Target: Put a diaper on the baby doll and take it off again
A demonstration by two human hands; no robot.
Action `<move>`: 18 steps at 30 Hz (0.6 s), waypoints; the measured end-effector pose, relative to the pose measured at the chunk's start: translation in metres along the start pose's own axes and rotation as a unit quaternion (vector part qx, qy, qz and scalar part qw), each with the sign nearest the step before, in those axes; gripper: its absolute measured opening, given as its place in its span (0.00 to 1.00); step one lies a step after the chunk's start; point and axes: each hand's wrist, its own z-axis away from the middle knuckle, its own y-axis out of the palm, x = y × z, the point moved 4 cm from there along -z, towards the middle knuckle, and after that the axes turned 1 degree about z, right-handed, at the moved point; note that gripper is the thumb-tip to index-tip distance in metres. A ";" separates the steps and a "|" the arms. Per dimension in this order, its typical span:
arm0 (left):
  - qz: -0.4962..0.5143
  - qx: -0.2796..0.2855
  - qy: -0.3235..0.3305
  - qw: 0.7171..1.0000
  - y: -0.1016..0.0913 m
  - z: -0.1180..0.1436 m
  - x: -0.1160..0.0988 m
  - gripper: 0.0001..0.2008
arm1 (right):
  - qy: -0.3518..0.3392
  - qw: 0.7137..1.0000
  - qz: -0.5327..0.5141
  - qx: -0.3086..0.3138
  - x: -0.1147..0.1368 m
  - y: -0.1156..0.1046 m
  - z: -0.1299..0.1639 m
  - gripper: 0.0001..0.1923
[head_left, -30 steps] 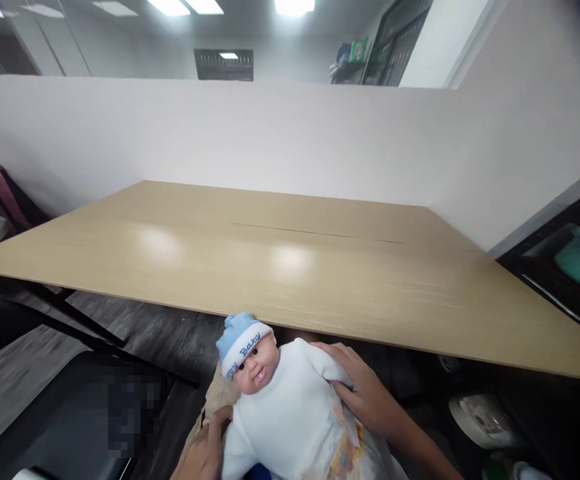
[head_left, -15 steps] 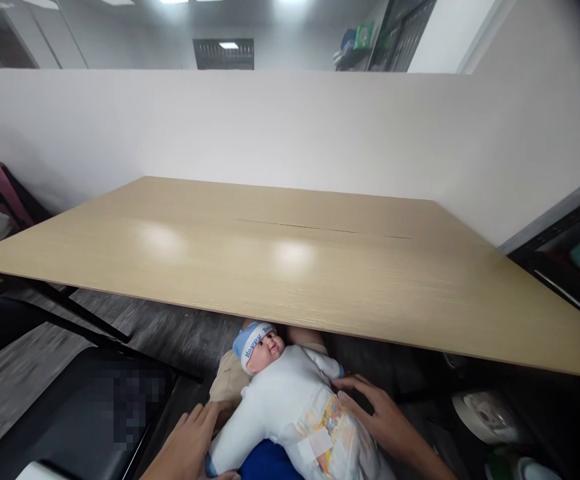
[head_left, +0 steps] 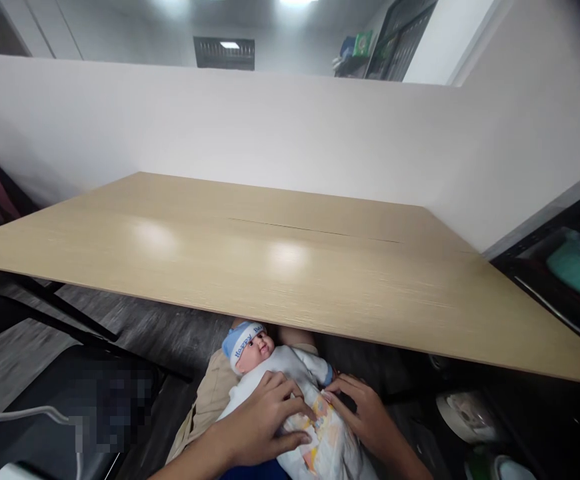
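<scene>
A baby doll (head_left: 270, 363) in a white top and a blue "Happy Ba..." cap (head_left: 243, 343) lies face up across the wearer's lap, below the table edge. A white diaper (head_left: 343, 440) with an orange and yellow print is around its lower body. My left hand (head_left: 267, 420) reaches over the doll's belly, fingers bent and apart, fingertips at the diaper's printed front. At the doll's other side is my right hand (head_left: 365, 413), thumb and fingers apart, thumb touching the diaper's edge and fingers near the doll's sleeve cuff. The doll's legs are out of sight.
A wooden table (head_left: 210, 247) spans the view in front, against a white wall. To the left stands a black chair (head_left: 70, 407) with a white cable (head_left: 20, 415) over it. Dark shelving (head_left: 535, 280) and a pale round object (head_left: 465, 417) are on the right.
My left hand has moved up and right, from beside the doll's arm to over its belly and diaper. My right hand stays at the diaper's side. The view has shifted slightly.
</scene>
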 end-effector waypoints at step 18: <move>0.221 0.227 0.062 0.946 -0.020 0.014 0.014 0.23 | -0.049 0.994 0.014 0.095 0.055 0.007 0.003 0.20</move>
